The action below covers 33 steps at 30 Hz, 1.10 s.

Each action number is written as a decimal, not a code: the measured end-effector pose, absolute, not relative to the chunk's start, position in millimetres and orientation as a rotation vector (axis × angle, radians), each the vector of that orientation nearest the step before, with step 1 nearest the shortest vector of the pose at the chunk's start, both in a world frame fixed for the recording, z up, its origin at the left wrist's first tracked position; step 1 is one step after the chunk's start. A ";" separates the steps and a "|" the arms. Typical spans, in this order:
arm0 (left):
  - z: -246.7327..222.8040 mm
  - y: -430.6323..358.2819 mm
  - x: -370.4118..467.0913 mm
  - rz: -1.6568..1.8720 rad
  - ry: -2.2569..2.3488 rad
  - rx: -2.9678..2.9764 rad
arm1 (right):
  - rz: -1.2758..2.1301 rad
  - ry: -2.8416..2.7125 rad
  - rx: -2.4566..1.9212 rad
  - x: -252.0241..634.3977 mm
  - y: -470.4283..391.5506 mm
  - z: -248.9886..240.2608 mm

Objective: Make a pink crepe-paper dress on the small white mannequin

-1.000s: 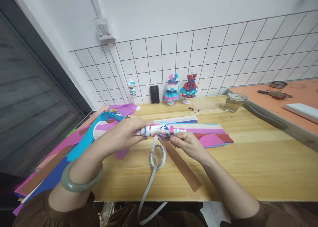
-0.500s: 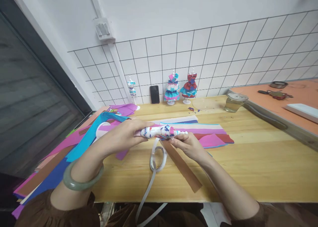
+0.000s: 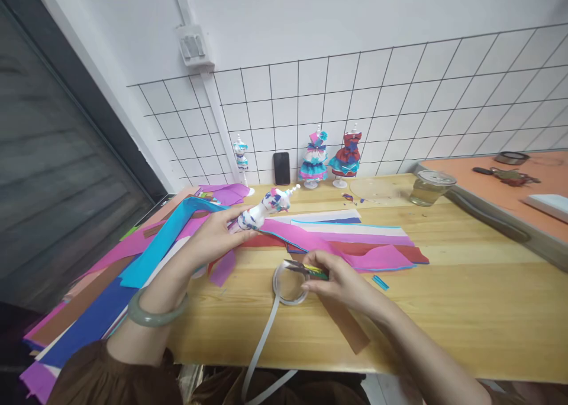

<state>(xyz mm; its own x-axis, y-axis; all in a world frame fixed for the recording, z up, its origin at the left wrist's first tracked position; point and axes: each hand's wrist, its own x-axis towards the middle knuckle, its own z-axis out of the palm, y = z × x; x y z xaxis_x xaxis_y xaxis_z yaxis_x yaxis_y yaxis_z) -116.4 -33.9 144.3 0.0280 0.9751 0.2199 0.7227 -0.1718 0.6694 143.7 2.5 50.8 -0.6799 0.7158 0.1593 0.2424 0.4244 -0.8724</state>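
Note:
My left hand (image 3: 222,233) grips a small white mannequin (image 3: 255,216) by its lower end. The mannequin is tilted, its knobbed top toward the upper right, with pink, blue and turquoise scraps stuck on its body. My right hand (image 3: 331,275) is closed around small scissors (image 3: 310,269) with yellow-green handles, their dark blades pointing left. Below the blades a roll of tape (image 3: 276,287) rests on the table, and a narrow pale strip (image 3: 264,334) hangs from it over the front edge. Part of a brown paper strip (image 3: 344,322) shows beneath the right hand.
Coloured paper strips (image 3: 381,254) lie across the table (image 3: 465,310) and pile up at the left. Two dressed mannequins (image 3: 313,162), a phone (image 3: 281,168) and another small mannequin (image 3: 241,156) stand by the wall grid. A lidded glass jar (image 3: 430,189) is at right.
My right hand has left the mannequin, moved down toward the tape roll and now holds scissors. My left hand has tilted the mannequin up and moved it left.

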 end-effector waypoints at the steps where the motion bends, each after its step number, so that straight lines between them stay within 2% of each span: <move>1: 140.6 -34.7 -119.3 0.950 1.709 1.920 | 1.135 -2.202 -0.841 144.6 -0.6 45.6; 9: 111.9 -41.8 -131.1 1.002 1.644 1.729 | 0.628 -2.536 -1.026 134.6 -29.0 18.7; 23: 92.9 -58.2 -143.3 1.049 1.647 1.667 | 0.485 -2.858 -0.682 123.2 -26.6 3.5; 29: 89.4 -59.7 -150.4 1.062 1.652 1.598 | 0.372 -2.832 -0.476 126.6 -37.9 20.9; 33: 88.2 -60.0 -151.4 1.082 1.623 1.577 | 0.344 -2.748 -0.545 155.8 -44.5 40.3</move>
